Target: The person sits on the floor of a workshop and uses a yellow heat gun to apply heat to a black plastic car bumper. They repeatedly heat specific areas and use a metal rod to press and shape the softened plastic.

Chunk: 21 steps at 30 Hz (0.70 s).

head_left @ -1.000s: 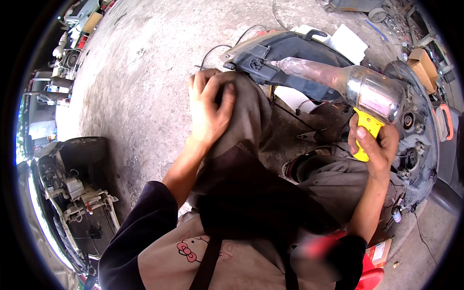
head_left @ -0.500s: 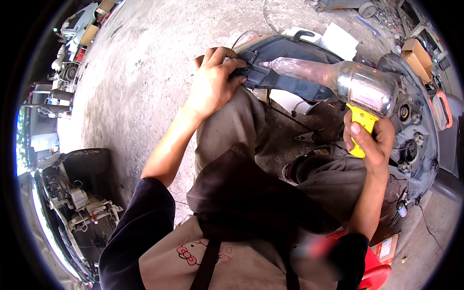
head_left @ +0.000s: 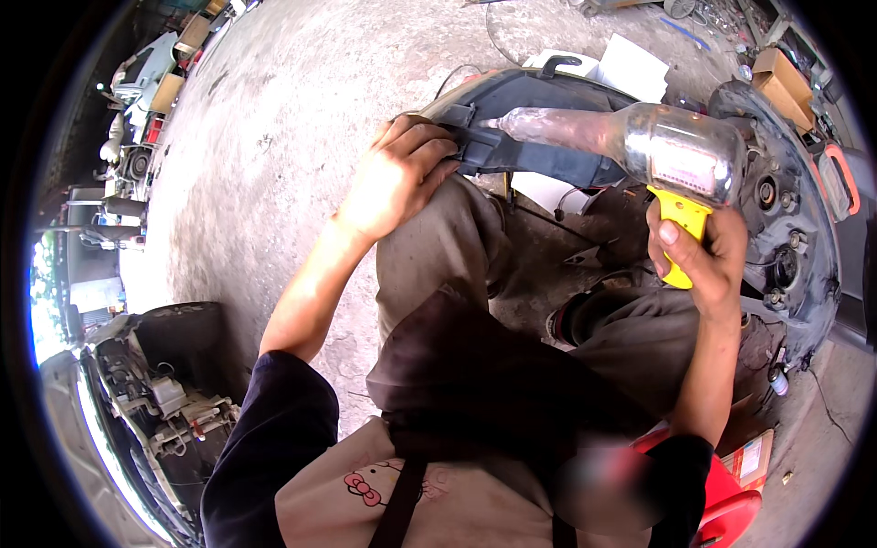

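Observation:
In my right hand point(head_left: 708, 251) is a heat gun with a yellow handle point(head_left: 682, 228), my fingers wrapped round the grip. Its shiny metal barrel point(head_left: 671, 151) tapers to a nozzle point(head_left: 539, 126) pointing left. The nozzle tip sits close above the end of a black plastic car part point(head_left: 571, 105); whether they touch I cannot tell. My left hand point(head_left: 402, 169) grips that end by its edge, fingers curled over it, above my left knee. The fingertips are partly hidden. The part's far end curves down on the right, where a dark housing point(head_left: 776, 228) has several round fittings.
White sheets point(head_left: 635, 68) and a cardboard box point(head_left: 783, 89) lie beyond the part. Below it on the concrete floor point(head_left: 265, 164) is a cable. A car's engine bay point(head_left: 169, 402) stands at left. A red stool point(head_left: 731, 507) shows at lower right, beside a small bottle point(head_left: 777, 380).
My left hand has shifted slightly down and left, its fingers lying lower over the edge. The heat gun has moved a little left, its nozzle still over the part's end.

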Available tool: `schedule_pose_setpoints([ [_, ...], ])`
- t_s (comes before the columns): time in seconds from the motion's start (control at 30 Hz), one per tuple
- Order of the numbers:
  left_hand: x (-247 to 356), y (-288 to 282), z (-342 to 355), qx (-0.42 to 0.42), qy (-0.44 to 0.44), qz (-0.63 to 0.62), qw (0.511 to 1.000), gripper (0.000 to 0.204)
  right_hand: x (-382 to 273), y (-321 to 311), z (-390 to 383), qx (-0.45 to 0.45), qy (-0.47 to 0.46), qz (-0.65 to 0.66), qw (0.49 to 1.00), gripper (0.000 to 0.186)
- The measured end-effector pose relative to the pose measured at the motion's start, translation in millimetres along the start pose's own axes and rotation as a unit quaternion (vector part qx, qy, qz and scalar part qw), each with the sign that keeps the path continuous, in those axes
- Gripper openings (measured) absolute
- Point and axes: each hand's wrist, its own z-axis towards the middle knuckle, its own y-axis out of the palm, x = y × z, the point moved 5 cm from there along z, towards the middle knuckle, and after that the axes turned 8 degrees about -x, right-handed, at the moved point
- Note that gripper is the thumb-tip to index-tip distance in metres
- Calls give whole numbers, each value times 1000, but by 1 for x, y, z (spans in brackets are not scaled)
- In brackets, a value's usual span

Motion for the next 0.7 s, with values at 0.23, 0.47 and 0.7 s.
schedule_pose_setpoints([
  [0.23, 1, 0, 1, -4, 51, -10, 999, 21, 2, 0, 0, 24, 5, 1, 1000, 30],
  [0.47, 14, -3, 9, -119, 148, 130, 973, 23, 4, 0, 2, 27, 15, 8, 1000, 34],
  [0.7, 17, 1, 20, -213, 211, 216, 929, 27, 4, -2, -1, 50, 8, 11, 999, 32],
])
